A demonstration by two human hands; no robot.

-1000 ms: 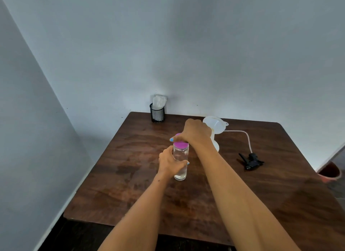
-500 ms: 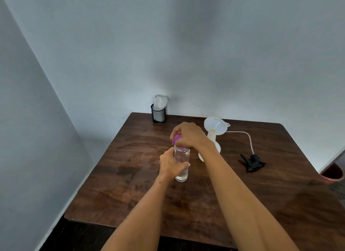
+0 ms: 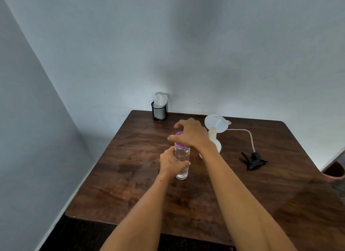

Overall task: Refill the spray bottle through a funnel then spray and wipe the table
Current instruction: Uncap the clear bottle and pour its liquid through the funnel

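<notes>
A clear water bottle with a purple cap stands near the middle of the wooden table. My left hand grips its body. My right hand sits over the cap, thumb on the near side and fingers curled round the far side. Just behind my right wrist stands the white spray bottle with a white funnel in its neck. Its black spray head with a thin tube lies on the table to the right.
A black mesh cup holding white tissue stands at the table's back left corner against the wall. A reddish pot shows beyond the table's right edge. Walls close in on the left and the back.
My right hand has turned on the cap, and its fingers have swung round to the far side. The left hand keeps the bottle in place.
</notes>
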